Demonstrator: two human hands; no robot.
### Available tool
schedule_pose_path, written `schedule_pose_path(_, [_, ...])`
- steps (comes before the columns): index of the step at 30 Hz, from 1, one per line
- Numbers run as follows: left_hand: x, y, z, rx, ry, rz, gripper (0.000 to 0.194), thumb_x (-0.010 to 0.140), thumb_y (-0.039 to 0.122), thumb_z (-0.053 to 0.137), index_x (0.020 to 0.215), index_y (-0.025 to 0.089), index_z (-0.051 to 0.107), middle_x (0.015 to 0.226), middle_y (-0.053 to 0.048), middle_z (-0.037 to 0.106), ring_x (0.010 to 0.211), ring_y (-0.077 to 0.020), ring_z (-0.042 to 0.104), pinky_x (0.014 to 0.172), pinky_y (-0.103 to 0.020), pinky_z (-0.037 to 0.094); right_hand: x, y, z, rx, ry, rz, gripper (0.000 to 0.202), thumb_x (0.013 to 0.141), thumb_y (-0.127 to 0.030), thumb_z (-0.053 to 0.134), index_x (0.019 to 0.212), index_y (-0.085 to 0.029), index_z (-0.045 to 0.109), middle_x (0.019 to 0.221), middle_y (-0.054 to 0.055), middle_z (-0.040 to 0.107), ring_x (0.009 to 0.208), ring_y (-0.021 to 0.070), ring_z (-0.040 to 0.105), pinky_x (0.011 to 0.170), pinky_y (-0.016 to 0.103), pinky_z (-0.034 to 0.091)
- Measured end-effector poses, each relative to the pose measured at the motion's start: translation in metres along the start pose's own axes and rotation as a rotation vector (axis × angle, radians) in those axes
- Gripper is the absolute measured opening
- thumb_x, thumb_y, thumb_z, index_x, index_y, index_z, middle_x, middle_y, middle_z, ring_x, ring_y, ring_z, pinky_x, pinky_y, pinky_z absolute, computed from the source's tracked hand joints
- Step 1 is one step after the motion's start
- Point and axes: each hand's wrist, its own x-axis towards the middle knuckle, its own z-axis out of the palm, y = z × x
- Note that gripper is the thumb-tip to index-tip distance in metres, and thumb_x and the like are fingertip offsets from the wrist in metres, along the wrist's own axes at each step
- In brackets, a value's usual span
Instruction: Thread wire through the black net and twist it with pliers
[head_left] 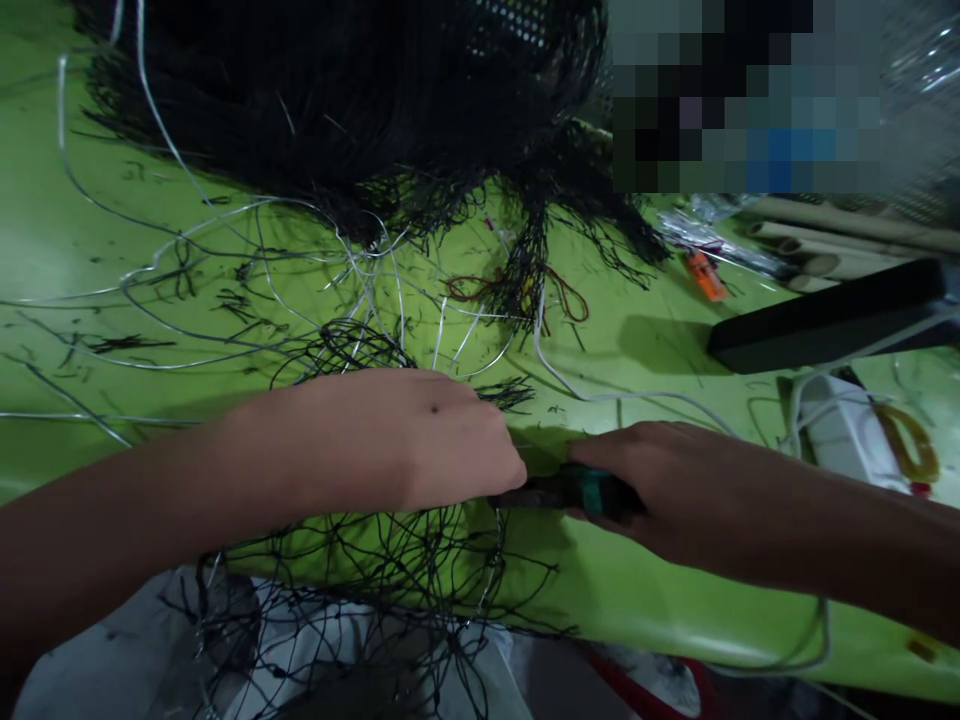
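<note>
- Far left: loops of silvery wire (142,60) lie loose across the green table (45,240), probably kept within easy reach.
- Upper left to centre: a heap of black netting (337,110) rests at the back, apparently set there to free the near edge.
- Centre: a black net (431,545) lies beneath the left hand and hangs over the table's near edge; silvery strands run through its mesh.
- Centre: the left hand (435,440), back uppermost, bends over the net to meet the tool's tip, presumably to steady the work. Its fingertips are hidden; whether they pinch anything cannot be told.
- Right of centre: pliers (592,492), jaws toward the left hand; their closure is unclear.
- Right: the right hand (675,480) is wrapped around the handles, a hold suited to squeezing.
- Far right: a white box (844,425), its contents not visible, stands below a dark block (817,318).
</note>
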Motion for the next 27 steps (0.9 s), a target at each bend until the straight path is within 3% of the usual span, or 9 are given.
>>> schedule_pose_path(4, [0.008, -0.003, -0.012, -0.037, -0.079, -0.003, 0.021, 0.099, 0.008, 0.055, 0.101, 0.025, 0.069, 0.096, 0.000, 0.071, 0.081, -0.0157, 0.063, 0.072, -0.031, 0.041, 0.003, -0.001, -0.001, -0.026, 0.003, 0.033, 0.014, 0.089, -0.027, 0.060, 0.096, -0.025, 0.072, 0.080, 0.007, 0.074, 0.070, 0.0238, 0.069, 0.058, 0.031, 0.039])
schedule_pose_path(9, [0.023, -0.002, -0.026, -0.024, -0.253, -0.090, 0.017, 0.099, 0.015, 0.060, 0.085, 0.022, 0.067, 0.082, 0.001, 0.072, 0.071, -0.0148, 0.064, 0.060, -0.029, 0.035, 0.002, -0.007, -0.015, 0.020, -0.029, -0.051, 0.020, 0.095, -0.039, 0.061, 0.090, -0.023, 0.071, 0.071, 0.003, 0.069, 0.066, 0.0207, 0.066, 0.058, 0.029, 0.038])
schedule_pose_path(15, [0.021, 0.008, -0.033, -0.069, -0.197, 0.000, 0.013, 0.101, 0.018, 0.060, 0.094, 0.023, 0.070, 0.094, 0.001, 0.077, 0.081, -0.0148, 0.069, 0.066, -0.028, 0.040, -0.042, -0.012, -0.025, 0.091, -0.013, 0.002, 0.022, 0.096, -0.037, 0.059, 0.093, -0.022, 0.074, 0.084, 0.005, 0.071, 0.073, 0.0223, 0.069, 0.061, 0.030, 0.043])
schedule_pose_path(19, [0.015, 0.013, -0.042, -0.021, -0.113, -0.015, 0.013, 0.101, 0.023, 0.059, 0.097, 0.022, 0.071, 0.093, 0.000, 0.076, 0.083, -0.0158, 0.068, 0.073, -0.028, 0.043, -0.071, 0.001, -0.035, 0.232, -0.149, 0.100, 0.033, 0.094, -0.049, 0.060, 0.081, -0.020, 0.068, 0.074, 0.004, 0.069, 0.066, 0.0205, 0.065, 0.057, 0.030, 0.043])
schedule_pose_path(21, [0.014, 0.016, -0.046, 0.001, -0.037, -0.025, 0.012, 0.098, 0.027, 0.062, 0.095, 0.021, 0.071, 0.089, 0.000, 0.074, 0.082, -0.0165, 0.067, 0.075, -0.030, 0.043, -0.068, 0.008, -0.042, 0.269, 0.002, 0.112, 0.042, 0.098, -0.052, 0.054, 0.075, -0.019, 0.063, 0.073, 0.004, 0.070, 0.066, 0.0189, 0.064, 0.061, 0.030, 0.046])
schedule_pose_path(24, [0.014, 0.024, -0.050, 0.067, 0.040, 0.025, 0.021, 0.098, 0.031, 0.059, 0.081, 0.020, 0.068, 0.077, 0.000, 0.069, 0.075, -0.0165, 0.063, 0.072, -0.032, 0.043, -0.042, 0.011, -0.053, 0.155, 0.448, 0.268, 0.035, 0.097, -0.052, 0.061, 0.095, -0.018, 0.067, 0.099, 0.009, 0.075, 0.090, 0.0219, 0.069, 0.081, 0.032, 0.052])
schedule_pose_path(27, [0.013, 0.036, -0.052, 0.158, 0.080, 0.051, 0.038, 0.099, 0.044, 0.057, 0.070, 0.020, 0.060, 0.067, 0.000, 0.062, 0.069, -0.0174, 0.058, 0.070, -0.034, 0.042, -0.006, 0.011, -0.062, 0.157, 0.597, 0.445, 0.036, 0.104, -0.044, 0.057, 0.118, -0.012, 0.067, 0.119, 0.016, 0.071, 0.105, 0.0261, 0.070, 0.092, 0.042, 0.056])
